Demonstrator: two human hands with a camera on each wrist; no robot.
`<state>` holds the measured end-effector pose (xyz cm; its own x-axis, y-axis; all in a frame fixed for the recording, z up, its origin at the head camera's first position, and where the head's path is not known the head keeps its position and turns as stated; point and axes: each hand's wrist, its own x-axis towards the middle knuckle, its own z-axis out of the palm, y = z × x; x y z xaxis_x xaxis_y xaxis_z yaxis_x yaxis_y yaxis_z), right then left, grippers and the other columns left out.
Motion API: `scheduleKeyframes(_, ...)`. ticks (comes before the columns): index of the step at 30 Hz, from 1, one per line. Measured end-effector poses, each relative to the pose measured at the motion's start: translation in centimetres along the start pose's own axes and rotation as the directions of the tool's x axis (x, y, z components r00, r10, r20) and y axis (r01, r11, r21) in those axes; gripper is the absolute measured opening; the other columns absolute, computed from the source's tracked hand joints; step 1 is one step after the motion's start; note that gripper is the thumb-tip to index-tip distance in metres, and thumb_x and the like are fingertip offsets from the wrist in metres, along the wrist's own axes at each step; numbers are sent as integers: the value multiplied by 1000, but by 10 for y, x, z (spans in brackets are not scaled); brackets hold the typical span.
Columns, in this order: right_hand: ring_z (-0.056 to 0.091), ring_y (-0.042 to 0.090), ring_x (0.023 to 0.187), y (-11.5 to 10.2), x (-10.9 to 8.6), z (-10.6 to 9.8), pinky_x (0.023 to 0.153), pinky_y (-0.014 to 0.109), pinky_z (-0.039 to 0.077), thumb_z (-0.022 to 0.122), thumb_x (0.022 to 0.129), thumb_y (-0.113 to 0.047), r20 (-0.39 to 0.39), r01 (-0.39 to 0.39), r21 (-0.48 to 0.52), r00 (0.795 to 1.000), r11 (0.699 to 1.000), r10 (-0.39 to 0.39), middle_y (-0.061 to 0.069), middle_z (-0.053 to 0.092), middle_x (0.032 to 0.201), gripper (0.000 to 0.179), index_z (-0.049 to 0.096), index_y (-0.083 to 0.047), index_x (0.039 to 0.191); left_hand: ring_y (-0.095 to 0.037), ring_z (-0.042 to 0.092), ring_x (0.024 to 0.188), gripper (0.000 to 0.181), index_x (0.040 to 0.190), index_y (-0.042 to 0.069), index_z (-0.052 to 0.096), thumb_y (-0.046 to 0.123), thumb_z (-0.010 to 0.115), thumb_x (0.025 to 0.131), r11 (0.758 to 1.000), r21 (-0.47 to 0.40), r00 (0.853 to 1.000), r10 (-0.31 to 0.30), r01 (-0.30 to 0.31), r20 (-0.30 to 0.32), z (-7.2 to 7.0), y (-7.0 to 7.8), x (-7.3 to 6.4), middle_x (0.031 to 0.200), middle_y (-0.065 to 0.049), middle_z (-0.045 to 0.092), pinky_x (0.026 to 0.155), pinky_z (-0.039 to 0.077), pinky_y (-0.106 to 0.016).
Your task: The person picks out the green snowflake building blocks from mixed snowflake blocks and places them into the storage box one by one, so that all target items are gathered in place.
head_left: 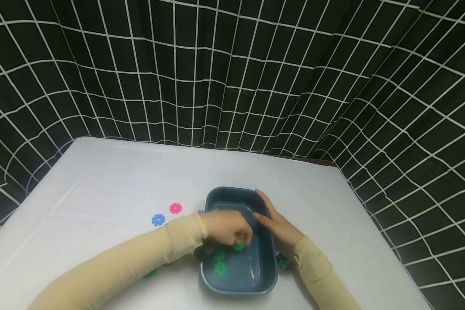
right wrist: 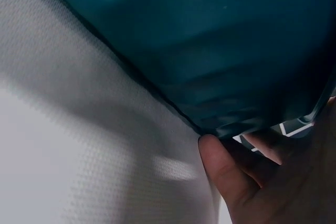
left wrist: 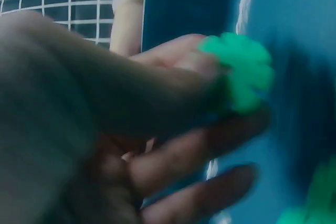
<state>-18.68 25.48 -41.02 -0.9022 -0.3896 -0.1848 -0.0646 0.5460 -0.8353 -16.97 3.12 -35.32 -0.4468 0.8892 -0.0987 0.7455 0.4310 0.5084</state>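
Observation:
Over the blue-grey plastic bin (head_left: 252, 280), my left hand (head_left: 226, 226) pinches a green notched disc, a snowflake building piece (head_left: 239, 245). The left wrist view shows that disc (left wrist: 244, 72) between thumb and index finger, with the other fingers spread below. Inside the bin lie several more green discs (head_left: 220, 270), some partly behind the left hand. My right hand (head_left: 279, 226) grips the bin's right wall near its far end, the thumb over the rim. In the right wrist view, fingertips (right wrist: 218, 156) touch the outside of the bin (right wrist: 210, 51) low down.
Left of the bin, a pink disc (head_left: 175, 208) and a blue disc (head_left: 158, 219) lie on the white cloth (head_left: 112, 185). Green discs (head_left: 150, 273) show partly under the left sleeve. A black curtain with white grid lines (head_left: 224, 77) stands behind the table.

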Motion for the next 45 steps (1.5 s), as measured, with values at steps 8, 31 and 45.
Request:
scheduleKeyframes(8,10,33,146,0,-1,-2,110,65,13,50,96,-42,-16,6,0,1000,1000,-6,-2,9,161,67,9,-46,150,1,57,69,21,93,16,72,1,66,80,1000,-6,971,8,-7,240,11,9,4,75,12,64,62,45,-11)
scheduleKeyframes(31,11,33,146,0,0,-4,110,65,15,49,97,-42,-4,21,-5,1000,1000,-21,-1,10,160,64,10,-51,147,2,55,70,17,89,20,74,6,71,80,1000,28,960,-11,3,278,17,14,5,76,14,63,64,44,-11)
scheduleKeyframes(45,12,32,146,1,0,1,110,65,15,50,96,-41,-1,-5,31,1000,1000,5,-2,11,160,64,11,-54,145,4,58,91,18,106,16,72,17,62,92,994,-77,988,83,-73,128,-7,4,-22,100,12,68,83,46,-13)
